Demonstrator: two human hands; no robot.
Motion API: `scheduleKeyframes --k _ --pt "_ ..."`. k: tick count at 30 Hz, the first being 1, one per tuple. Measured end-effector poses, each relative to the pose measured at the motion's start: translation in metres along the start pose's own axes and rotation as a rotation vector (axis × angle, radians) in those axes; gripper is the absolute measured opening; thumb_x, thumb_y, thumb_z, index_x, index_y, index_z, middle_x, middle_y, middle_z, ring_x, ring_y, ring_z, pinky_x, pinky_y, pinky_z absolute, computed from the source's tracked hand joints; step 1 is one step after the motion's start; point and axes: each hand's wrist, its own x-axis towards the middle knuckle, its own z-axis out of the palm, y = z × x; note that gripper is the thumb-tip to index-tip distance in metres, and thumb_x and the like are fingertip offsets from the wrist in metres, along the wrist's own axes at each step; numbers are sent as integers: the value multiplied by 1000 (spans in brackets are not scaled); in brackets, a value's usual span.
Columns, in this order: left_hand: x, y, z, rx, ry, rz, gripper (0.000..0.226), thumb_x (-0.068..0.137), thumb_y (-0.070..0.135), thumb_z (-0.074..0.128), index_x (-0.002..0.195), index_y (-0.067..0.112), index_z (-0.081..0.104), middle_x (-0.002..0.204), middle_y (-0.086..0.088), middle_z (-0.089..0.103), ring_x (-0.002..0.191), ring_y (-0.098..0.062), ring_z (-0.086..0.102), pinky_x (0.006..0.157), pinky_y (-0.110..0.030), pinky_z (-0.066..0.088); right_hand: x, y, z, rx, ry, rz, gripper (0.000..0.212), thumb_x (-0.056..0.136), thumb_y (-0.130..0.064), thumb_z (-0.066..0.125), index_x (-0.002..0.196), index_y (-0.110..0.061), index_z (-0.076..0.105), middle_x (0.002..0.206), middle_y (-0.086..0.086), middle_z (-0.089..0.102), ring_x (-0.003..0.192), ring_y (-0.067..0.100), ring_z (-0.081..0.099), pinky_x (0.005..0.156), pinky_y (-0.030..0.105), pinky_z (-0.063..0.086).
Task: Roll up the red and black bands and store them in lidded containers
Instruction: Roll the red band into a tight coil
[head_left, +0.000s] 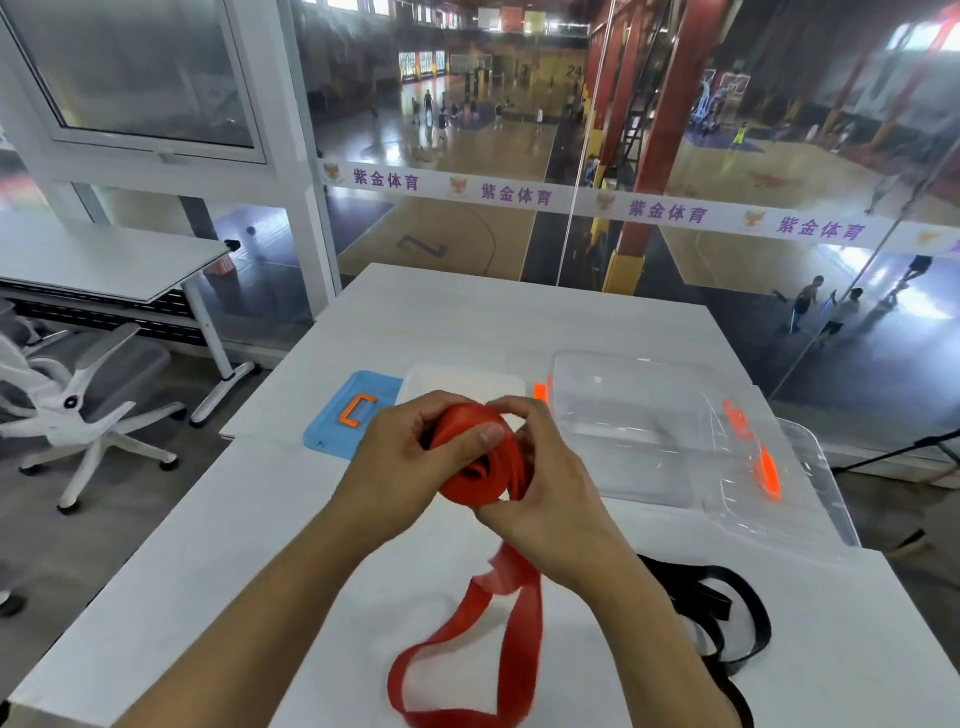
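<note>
The red band (475, 467) is partly wound into a coil held up at the centre of the frame, above the white table (208, 597). Its unrolled tail hangs down and loops across the table toward the bottom edge, so the winding looks perhaps half done. The left hand (405, 467) grips the coil, its thumb pressed across the outer turn. The right hand (545, 499) wraps the coil's other side with curled fingers (511, 408). The black band (727, 623) lies loose and unrolled at the lower right of the frame, apparently untouched. Behind the hands, a large clear container (639, 415) with orange clips sits at centre right, with what seems to be its clear lid (800, 488) leaning beside it. A smaller white box (462, 382) stands next to a blue lid (337, 421) with an orange handle. Nothing is stored yet: finishing this roll, rolling the black band, boxing both and closing the lids all remain.
</note>
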Motion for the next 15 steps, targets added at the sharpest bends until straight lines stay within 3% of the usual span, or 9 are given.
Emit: scheduleKeyframes --k 2,4,7,10,12,15 --pt "0 3 7 -78 112 5 26 74 51 67 92 32 71 85 22 72 83 -3 71 72 -20 57 -4 -2 3 108 54 2 61 85 -3 70 128 -41 50 85 -2 66 61 10 64 58 13 52" --pt "1 7 14 -111 182 32 24 75 49 65 91 32 70 84 26 70 84 1 70 72 -17 57 -8 -1 12 180 118 -14 69 87 0 66 137 -44 50 101 -11 69 70 12 68 62 13 55" --pt "-1 13 21 -144 235 56 20 76 46 65 90 33 68 81 29 69 82 6 68 68 -11 54 -8 4 24 219 193 -31 84 88 -1 68 148 -52 41 122 -31 63 96 7 70 80 18 58" --pt "-4 11 31 -182 312 -5 18 78 49 65 90 36 67 81 29 71 81 8 69 65 -9 53 -2 6 30 243 205 -39 92 83 -9 80 150 -55 36 129 -27 63 115 4 67 97 22 56" --pt "-5 6 39 -238 383 -60 11 89 41 65 91 31 70 81 22 74 80 4 71 64 -10 53 1 6 34 263 222 -35 94 80 -9 84 150 -51 37 126 -30 63 119 1 65 100 20 54" --pt "-5 -2 46 -308 420 -153 20 96 36 62 96 19 73 82 9 77 80 -5 74 65 -12 54 4 6 35 277 184 -18 90 80 -8 84 149 -47 40 124 -34 62 119 -2 64 103 22 54"
